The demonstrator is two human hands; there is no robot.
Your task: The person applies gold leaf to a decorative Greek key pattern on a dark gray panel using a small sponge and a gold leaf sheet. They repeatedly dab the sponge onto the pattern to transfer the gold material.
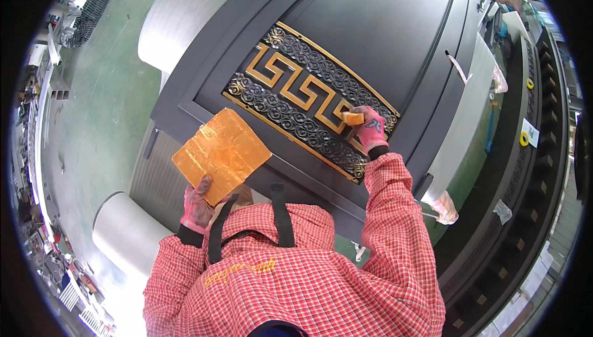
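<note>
Gilding pad on dark metal door panel (pixel 370 34).
My right hand (pixel 370 130) pinches a small, soft orange sponge pad (pixel 353 117) against the gold fret ornament (pixel 296 87); my left hand (pixel 197 204) grips a stiff, light, gold-smeared square board (pixel 221 153) by its corner.

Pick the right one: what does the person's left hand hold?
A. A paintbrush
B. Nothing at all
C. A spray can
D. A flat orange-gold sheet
D: the gloved left hand grips the lower edge of a flat orange-gold sheet held over the corner of the dark door panel, while the right hand presses a small orange pad on the gold fret ornament.
</note>
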